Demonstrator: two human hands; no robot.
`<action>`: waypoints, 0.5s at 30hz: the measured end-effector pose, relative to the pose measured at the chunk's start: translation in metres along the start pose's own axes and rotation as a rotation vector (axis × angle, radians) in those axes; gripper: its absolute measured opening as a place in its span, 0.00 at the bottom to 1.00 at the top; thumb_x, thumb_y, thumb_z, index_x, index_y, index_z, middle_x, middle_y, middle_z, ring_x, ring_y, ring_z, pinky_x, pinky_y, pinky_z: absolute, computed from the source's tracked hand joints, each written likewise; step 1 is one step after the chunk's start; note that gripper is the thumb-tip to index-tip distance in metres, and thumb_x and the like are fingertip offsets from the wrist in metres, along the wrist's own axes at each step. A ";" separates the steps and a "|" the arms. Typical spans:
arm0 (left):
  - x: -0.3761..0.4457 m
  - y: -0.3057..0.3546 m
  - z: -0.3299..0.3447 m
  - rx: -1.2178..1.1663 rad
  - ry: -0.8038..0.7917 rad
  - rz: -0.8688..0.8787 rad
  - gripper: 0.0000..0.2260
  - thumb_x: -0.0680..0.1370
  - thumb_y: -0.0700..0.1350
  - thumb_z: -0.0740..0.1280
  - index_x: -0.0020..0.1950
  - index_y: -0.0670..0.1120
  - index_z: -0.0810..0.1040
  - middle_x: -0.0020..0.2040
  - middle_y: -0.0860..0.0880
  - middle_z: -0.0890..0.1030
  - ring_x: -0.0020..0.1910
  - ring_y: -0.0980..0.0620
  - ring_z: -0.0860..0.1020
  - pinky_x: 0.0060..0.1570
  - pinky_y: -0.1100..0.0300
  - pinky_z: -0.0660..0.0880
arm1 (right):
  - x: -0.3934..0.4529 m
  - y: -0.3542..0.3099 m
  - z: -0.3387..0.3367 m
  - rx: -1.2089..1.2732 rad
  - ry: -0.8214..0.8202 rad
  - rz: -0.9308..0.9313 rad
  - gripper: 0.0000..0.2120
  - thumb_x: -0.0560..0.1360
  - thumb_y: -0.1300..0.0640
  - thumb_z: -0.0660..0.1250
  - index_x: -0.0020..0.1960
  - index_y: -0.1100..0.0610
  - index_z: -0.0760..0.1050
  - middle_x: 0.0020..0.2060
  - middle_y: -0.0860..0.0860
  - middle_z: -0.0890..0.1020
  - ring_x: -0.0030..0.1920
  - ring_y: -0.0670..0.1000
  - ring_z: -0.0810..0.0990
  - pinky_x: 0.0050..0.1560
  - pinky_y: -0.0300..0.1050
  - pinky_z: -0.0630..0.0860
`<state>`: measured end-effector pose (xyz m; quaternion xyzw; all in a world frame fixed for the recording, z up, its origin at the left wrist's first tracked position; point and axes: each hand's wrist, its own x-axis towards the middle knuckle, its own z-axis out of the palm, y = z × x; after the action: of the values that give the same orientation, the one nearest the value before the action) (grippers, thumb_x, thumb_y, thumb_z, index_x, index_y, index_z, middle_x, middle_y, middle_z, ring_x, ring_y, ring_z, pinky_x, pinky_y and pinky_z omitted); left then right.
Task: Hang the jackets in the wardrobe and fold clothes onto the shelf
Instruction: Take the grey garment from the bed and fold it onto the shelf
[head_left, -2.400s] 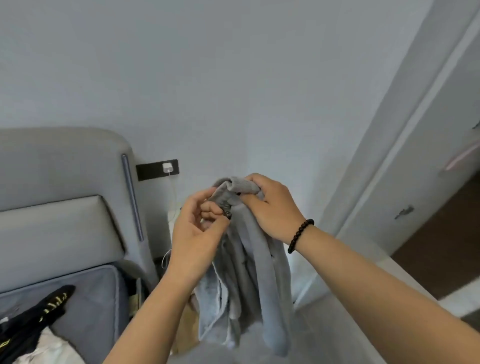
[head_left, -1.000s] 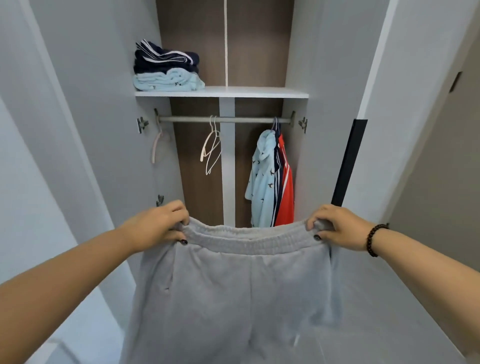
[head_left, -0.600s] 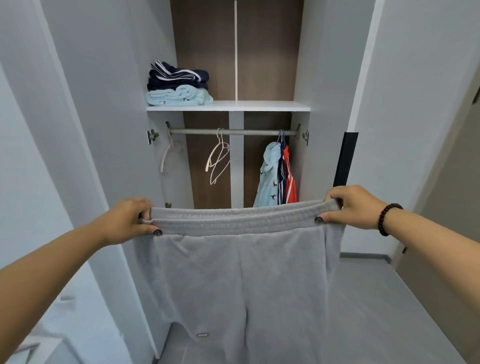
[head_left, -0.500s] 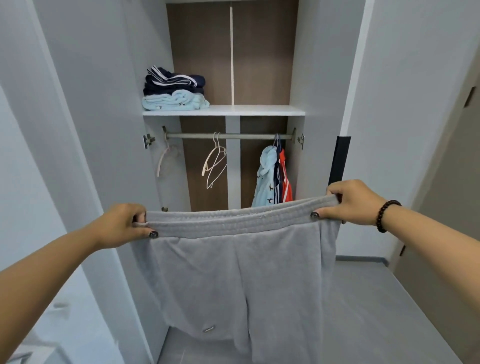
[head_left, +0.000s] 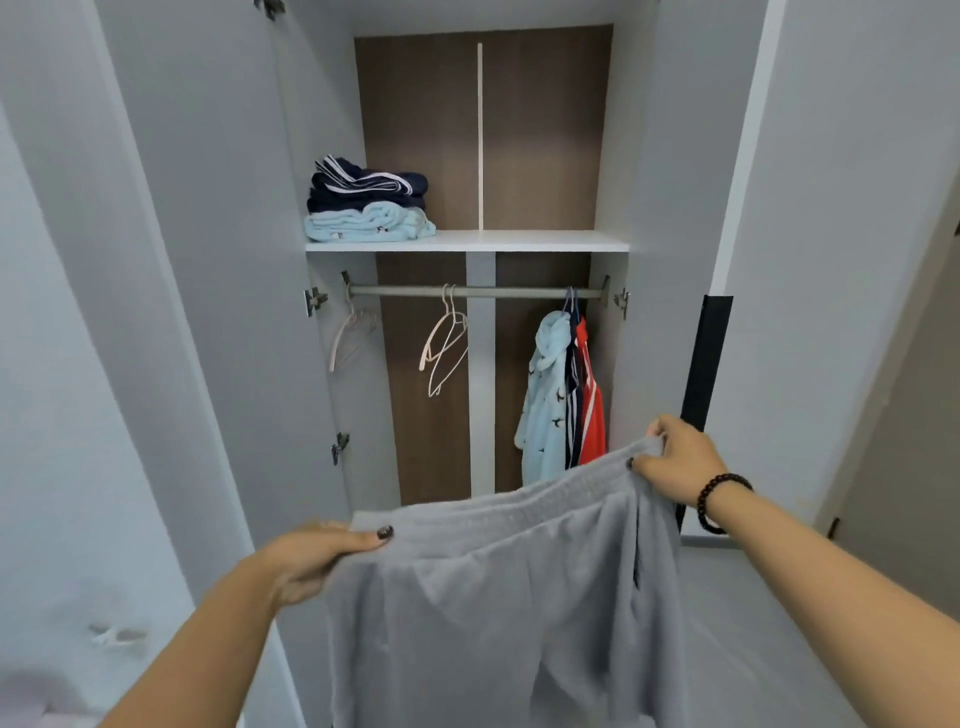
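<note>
I hold grey sweatpants (head_left: 498, 597) by the waistband in front of the open wardrobe. My left hand (head_left: 317, 558) grips the left end of the waistband, low down. My right hand (head_left: 675, 460) pinches the right end, higher up, so the waistband slants. The legs hang down out of view. A white shelf (head_left: 545, 241) carries a folded light-blue garment (head_left: 369, 226) with a folded navy striped one (head_left: 366, 184) on top. Under it runs a rail (head_left: 498, 292) with hung jackets (head_left: 563, 400) at its right end.
Empty hangers (head_left: 444, 343) hang mid-rail, and a pink hanger (head_left: 350, 332) hangs at the left. The wardrobe doors (head_left: 208, 312) stand open on both sides. A black strip (head_left: 704, 364) runs down the right door's edge. Grey floor lies at lower right.
My left hand has dropped and come closer while my right hand stayed up, tilting the waistband. The fabric has slackened and bunched between my hands.
</note>
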<state>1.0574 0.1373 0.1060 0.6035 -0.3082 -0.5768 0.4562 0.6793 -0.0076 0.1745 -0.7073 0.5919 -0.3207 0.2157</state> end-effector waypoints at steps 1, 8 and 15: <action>0.001 -0.013 0.005 -0.027 -0.006 -0.049 0.22 0.63 0.38 0.78 0.53 0.28 0.81 0.54 0.32 0.81 0.47 0.42 0.84 0.43 0.55 0.82 | -0.002 0.009 0.015 0.054 -0.004 0.081 0.08 0.70 0.61 0.68 0.43 0.54 0.69 0.39 0.50 0.75 0.36 0.47 0.72 0.30 0.39 0.65; 0.001 -0.078 0.051 -0.299 0.115 -0.049 0.09 0.73 0.37 0.71 0.50 0.32 0.83 0.49 0.34 0.84 0.42 0.42 0.85 0.35 0.56 0.82 | -0.039 0.048 0.104 0.450 -0.045 0.470 0.08 0.69 0.63 0.68 0.47 0.54 0.77 0.39 0.53 0.80 0.36 0.54 0.78 0.35 0.45 0.76; -0.011 -0.101 0.094 -0.209 0.157 0.161 0.10 0.78 0.43 0.68 0.56 0.41 0.82 0.51 0.42 0.85 0.53 0.43 0.83 0.55 0.51 0.79 | -0.113 0.009 0.134 0.624 -0.345 0.372 0.12 0.70 0.67 0.71 0.45 0.50 0.82 0.44 0.52 0.83 0.43 0.54 0.82 0.42 0.56 0.81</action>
<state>0.9490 0.1681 0.0269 0.5693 -0.2571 -0.5182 0.5842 0.7570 0.0903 0.0521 -0.5320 0.5392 -0.3172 0.5707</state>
